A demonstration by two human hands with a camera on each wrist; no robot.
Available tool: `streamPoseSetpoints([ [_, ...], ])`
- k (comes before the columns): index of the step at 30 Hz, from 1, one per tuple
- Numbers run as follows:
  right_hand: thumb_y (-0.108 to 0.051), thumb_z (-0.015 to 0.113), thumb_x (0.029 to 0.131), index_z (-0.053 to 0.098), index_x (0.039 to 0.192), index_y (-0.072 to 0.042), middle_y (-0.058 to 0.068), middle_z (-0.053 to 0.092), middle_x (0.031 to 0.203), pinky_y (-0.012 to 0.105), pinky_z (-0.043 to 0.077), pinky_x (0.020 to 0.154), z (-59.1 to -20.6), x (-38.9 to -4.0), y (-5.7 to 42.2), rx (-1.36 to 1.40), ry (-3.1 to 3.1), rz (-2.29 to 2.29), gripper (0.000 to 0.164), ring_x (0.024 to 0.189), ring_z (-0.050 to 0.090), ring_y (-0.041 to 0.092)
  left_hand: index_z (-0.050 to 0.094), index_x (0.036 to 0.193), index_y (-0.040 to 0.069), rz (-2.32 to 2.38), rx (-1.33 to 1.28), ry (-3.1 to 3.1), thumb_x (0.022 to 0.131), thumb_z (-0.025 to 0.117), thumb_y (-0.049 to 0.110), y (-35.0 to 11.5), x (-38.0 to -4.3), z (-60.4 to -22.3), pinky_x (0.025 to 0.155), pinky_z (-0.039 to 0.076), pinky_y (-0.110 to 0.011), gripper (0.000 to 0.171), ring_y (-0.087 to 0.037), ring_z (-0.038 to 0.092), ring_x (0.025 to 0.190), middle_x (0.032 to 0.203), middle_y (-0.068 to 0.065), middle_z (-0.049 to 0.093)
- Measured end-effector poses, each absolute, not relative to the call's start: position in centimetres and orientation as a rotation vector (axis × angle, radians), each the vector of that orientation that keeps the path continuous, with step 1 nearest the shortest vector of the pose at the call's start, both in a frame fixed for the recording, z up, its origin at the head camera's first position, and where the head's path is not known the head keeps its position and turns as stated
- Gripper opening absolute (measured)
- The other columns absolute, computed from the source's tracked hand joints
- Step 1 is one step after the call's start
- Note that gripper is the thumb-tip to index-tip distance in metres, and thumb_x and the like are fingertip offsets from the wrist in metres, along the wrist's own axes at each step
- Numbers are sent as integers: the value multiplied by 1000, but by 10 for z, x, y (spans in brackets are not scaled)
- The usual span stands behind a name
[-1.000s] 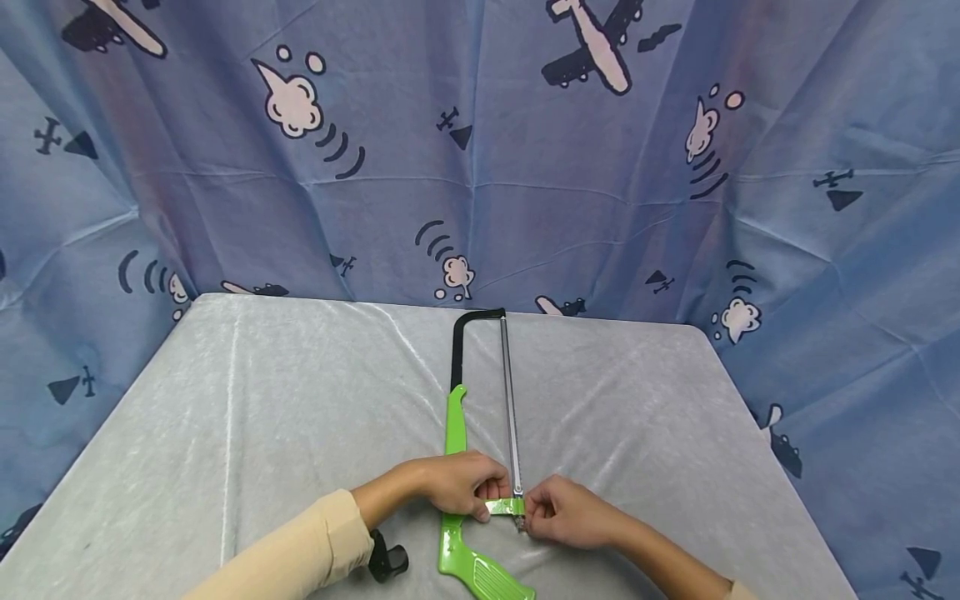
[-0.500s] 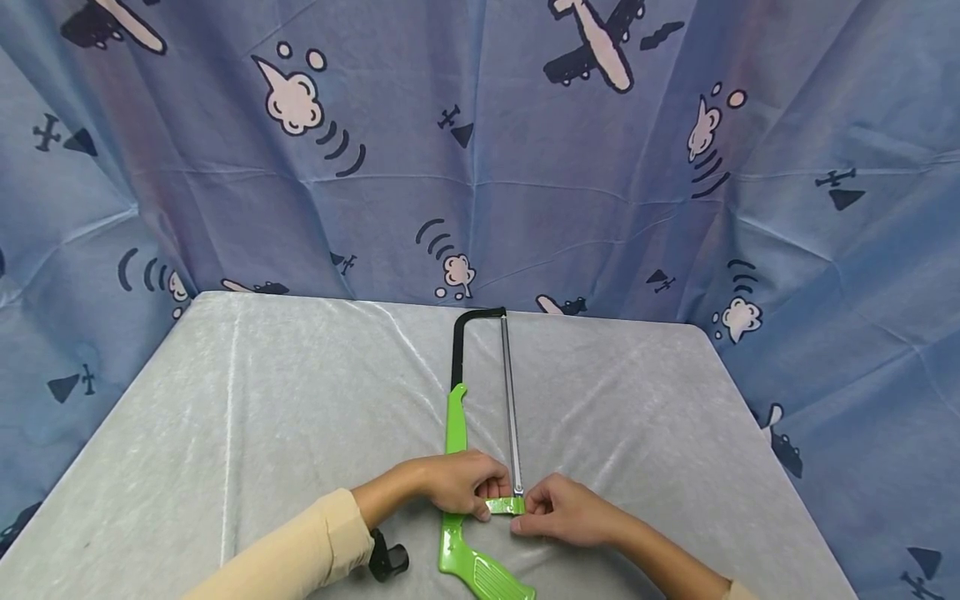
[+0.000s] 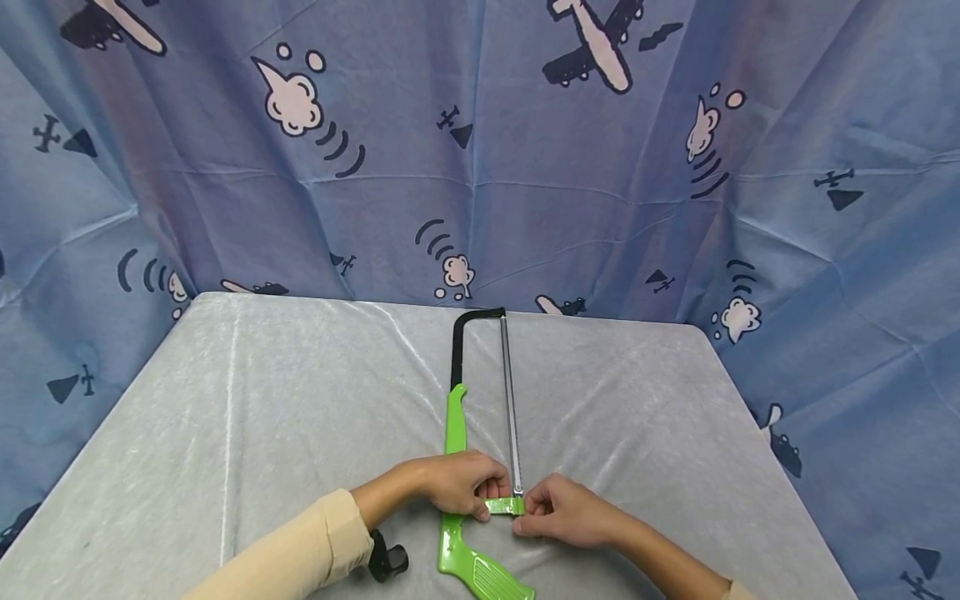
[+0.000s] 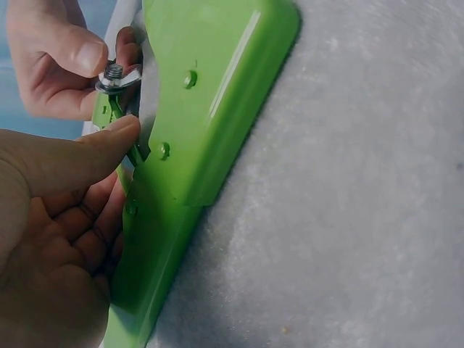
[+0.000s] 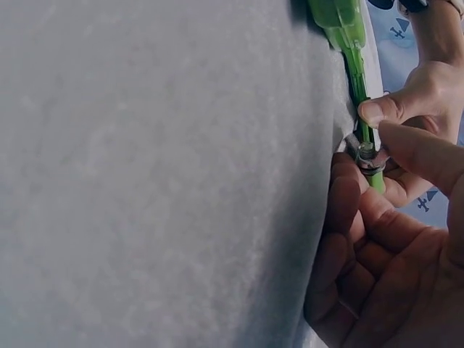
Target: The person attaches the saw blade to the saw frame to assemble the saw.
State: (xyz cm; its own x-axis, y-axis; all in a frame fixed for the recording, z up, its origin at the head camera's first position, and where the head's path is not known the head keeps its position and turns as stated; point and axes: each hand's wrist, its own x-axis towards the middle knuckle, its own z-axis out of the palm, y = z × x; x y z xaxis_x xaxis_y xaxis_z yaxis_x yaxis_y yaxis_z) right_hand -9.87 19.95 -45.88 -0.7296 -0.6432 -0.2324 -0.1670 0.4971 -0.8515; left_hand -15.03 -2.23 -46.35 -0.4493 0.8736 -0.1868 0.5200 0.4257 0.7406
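Note:
A hacksaw (image 3: 456, 427) with a green handle and black front frame lies on the cloth-covered table. Its silver blade (image 3: 510, 400) runs along the right side. My left hand (image 3: 463, 483) pinches the green cross-arm (image 3: 504, 506) near the blade's lower end, thumb on one side and curled fingers on the other. At the end of that arm, my right hand (image 3: 572, 512) holds a metal wing nut (image 4: 132, 78) between thumb and fingers. A threaded screw end (image 4: 112, 70) sticks out of the nut. In the head view, the right fingers hide nut and screw.
Grey plush cloth (image 3: 322, 400) covers the table. A blue curtain (image 3: 480, 167) printed with planes hangs along the far edge and both sides. A black device (image 3: 388, 560) sits by the left wrist, near the saw's pistol grip (image 3: 487, 571).
My right thumb has shifted up and left across the screw end, which was visible a second ago and is now covered. The left hand and the hacksaw have stayed in place.

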Motion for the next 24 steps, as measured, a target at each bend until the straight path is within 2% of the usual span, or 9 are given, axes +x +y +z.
streamPoseSetpoints([
  [15, -4, 64, 84, 65, 74, 3, -14, 48, 59, 15, 30, 46, -461, -100, 202, -709, 2116, -1250, 11, 51, 41, -4, 65, 96, 10, 823, 1172, 2128, 80, 78, 1, -23, -151, -465, 71, 44, -14, 23, 1, 50, 73, 79, 10, 54],
  [24, -1, 68, 81, 66, 76, 1, -13, 53, 61, 14, 37, 49, -461, -99, 202, -692, 2162, -1252, 6, 54, 47, -3, 65, 96, 10, 825, 1173, 2128, 80, 78, 0, -23, -150, -464, 71, 44, -14, 23, 2, 50, 73, 78, 10, 54],
])
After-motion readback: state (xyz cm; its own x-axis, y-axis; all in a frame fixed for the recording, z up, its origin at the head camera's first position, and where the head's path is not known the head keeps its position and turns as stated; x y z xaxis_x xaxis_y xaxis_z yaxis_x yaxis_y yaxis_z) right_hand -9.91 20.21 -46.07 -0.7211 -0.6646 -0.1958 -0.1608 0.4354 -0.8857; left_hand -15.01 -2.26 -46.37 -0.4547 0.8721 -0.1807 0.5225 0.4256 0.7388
